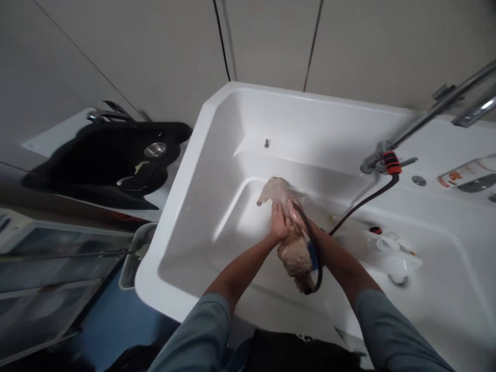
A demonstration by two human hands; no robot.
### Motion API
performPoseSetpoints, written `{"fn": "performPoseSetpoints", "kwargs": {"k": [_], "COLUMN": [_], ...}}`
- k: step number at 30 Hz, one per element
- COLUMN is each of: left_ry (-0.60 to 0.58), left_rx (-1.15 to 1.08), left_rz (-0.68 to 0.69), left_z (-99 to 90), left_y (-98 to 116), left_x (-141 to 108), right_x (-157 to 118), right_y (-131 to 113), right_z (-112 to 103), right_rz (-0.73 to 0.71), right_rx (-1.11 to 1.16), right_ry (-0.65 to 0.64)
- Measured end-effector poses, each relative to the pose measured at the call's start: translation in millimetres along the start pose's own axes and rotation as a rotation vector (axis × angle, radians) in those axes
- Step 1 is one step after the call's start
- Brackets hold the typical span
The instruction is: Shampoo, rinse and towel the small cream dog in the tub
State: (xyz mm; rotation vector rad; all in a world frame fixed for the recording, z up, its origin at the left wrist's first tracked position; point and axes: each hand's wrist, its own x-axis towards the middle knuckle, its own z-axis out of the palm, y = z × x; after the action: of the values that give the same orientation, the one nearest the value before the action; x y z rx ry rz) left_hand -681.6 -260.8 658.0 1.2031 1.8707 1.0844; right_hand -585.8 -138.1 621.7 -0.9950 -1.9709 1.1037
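A small, wet, light-brown dog [295, 254] stands in a white tub [186, 206], its upper part in the picture pale and soaked. My left hand [279, 223] lies on the dog's left side with its fingers stretched out. Against the dog's other side is my right hand [296, 211], closed around the end of a dark hose [315, 258]; its fingers are partly hidden. The hose loops down past the dog, passes behind my right forearm and runs up to a chrome tap [374, 161].
A black basin [96, 160] is at the left, above transparent drawers [50, 279] and a bin [134, 263]. White bottles [399, 256] lie in the tub's right part. Another bottle [468, 173] rests on the right ledge, below a metal rail [437, 111].
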Motion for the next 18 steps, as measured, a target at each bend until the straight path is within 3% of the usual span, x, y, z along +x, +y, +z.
{"fn": "performPoseSetpoints", "kwargs": {"k": [3,6,8,9,13,14,16,18], "left_ry": [-0.058,-0.028,-0.001,-0.034,-0.3,-0.279,-0.146,-0.149], "left_rx": [-0.008,-0.039,-0.028,-0.011,0.125,0.182,0.303,0.364], "left_rz": [0.085,-0.012,-0.03,0.033,0.505,0.518,0.407,0.443], "left_z": [-11.6,-26.6,-31.5,-32.1,-30.6,-31.3,-34.0,-37.0], "left_y": [5,8,9,10,11,12,16,19], "left_x": [35,81,104,111,131,138,158,180], "right_x": [24,4,-12,-18,-28,-29,-30,-30], "right_y": [-14,-18,-20,-22,-41,-47,-58,-66], "right_z": [7,7,-1,-7,-20,-20,-16,-12], "right_rz": [-0.006,-0.033,0.014,0.061,0.257,0.282,0.303,0.291], "right_rx": [-0.054,-0.109,-0.107,-0.094,-0.085,-0.099,-0.113,-0.105], "right_ry": [-0.007,-0.01,0.053,0.099,0.236,0.25,0.274,0.296]}}
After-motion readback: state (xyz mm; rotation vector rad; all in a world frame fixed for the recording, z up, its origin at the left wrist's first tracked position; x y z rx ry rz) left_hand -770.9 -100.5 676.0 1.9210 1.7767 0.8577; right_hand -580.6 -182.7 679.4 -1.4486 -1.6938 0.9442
